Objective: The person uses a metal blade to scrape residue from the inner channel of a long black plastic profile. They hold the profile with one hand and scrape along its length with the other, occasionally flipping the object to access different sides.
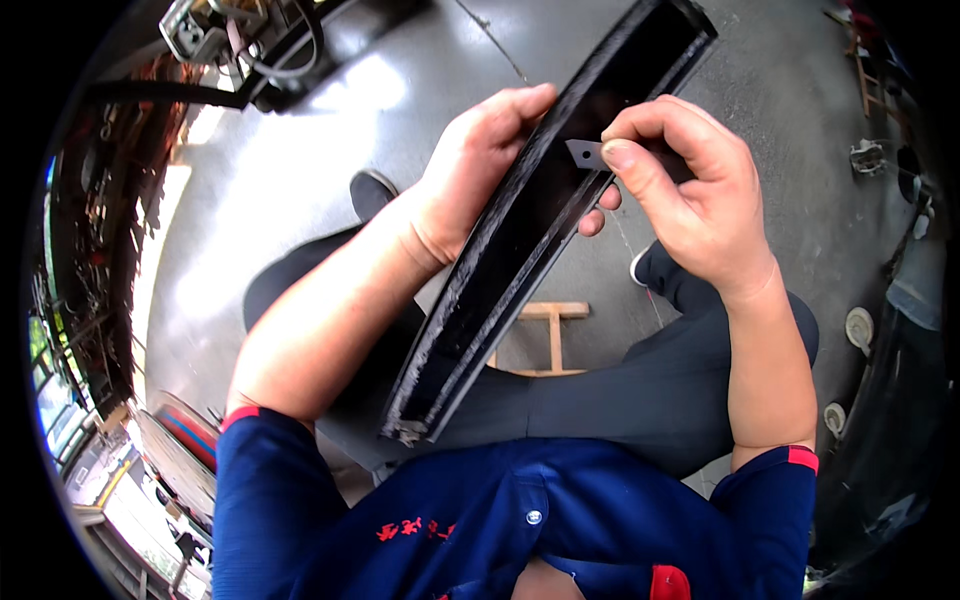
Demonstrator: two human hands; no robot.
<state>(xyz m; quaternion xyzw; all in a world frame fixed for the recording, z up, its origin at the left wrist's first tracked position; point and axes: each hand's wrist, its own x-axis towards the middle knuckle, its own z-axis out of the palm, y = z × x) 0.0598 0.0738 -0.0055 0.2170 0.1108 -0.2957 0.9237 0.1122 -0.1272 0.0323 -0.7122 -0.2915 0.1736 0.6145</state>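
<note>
A long black trim strip (517,232) with rough, frayed-looking edges lies diagonally over the lap, its far end up at the right. My left hand (487,150) holds it from beneath, the thumb at its left edge and fingertips showing past its right edge. Between the thumb and bent forefinger of my right hand (694,180) is a small flat metal blade (584,154) with a pointed end and a round hole. The blade lies over the strip's right part, near the inner ridge; whether it touches the surface I cannot tell. Part of the blade is hidden by the fingers.
Below the strip, a wooden frame (555,309) shows between the legs on the grey concrete floor (315,172). A machine with cables (247,37) stands at the upper left. Casters (859,327) and dark sheeting are at the right, and round-edged boards (176,450) at the lower left.
</note>
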